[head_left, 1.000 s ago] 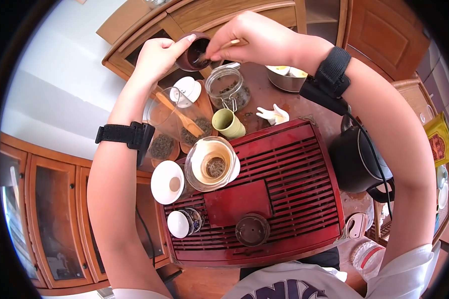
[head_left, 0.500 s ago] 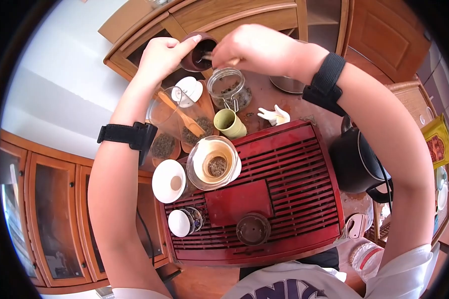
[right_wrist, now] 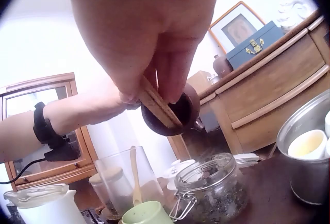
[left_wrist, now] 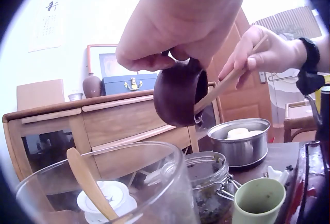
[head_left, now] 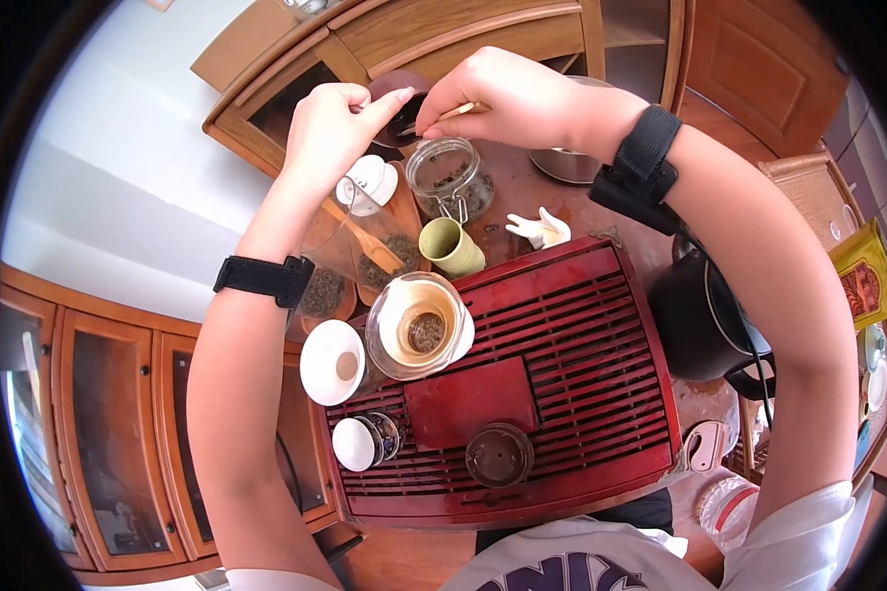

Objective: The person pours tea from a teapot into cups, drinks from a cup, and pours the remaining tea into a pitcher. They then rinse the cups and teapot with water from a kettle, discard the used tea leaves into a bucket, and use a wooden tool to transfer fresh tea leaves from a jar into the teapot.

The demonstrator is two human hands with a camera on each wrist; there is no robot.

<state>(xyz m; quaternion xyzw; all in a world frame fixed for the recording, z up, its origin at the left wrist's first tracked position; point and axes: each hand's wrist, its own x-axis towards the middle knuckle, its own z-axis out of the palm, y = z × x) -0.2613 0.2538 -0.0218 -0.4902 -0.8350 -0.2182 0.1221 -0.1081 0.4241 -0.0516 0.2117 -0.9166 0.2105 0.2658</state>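
Observation:
My left hand (head_left: 333, 133) grips a dark brown teapot (left_wrist: 172, 94) from above, with the pot tipped onto its side. Between the thumb and fingers of my right hand (head_left: 508, 103) is a flat wooden stick (left_wrist: 229, 86), its lower end inside the pot's mouth. Just below the mouth stands a glass clip-top jar (right_wrist: 214, 193), open, with dark tea leaves in it. A green cup (head_left: 451, 246) is close in front of the jar. To the left, a clear tumbler-like vessel (left_wrist: 178, 183) has a wooden scoop (left_wrist: 90, 183) leaning in it.
A red slatted tea tray (head_left: 581, 345) bears a glass pitcher with a strainer (head_left: 389, 330), a white cup (head_left: 330, 360) and a small dark round piece (head_left: 500, 455). A black kettle (head_left: 695, 320) stands at its right, a metal pot (left_wrist: 242, 144) behind the jar.
My left hand has shifted right and slightly down with the teapot, tipping it further over the jar. My right hand has come down a little, still working the stick in the pot's mouth.

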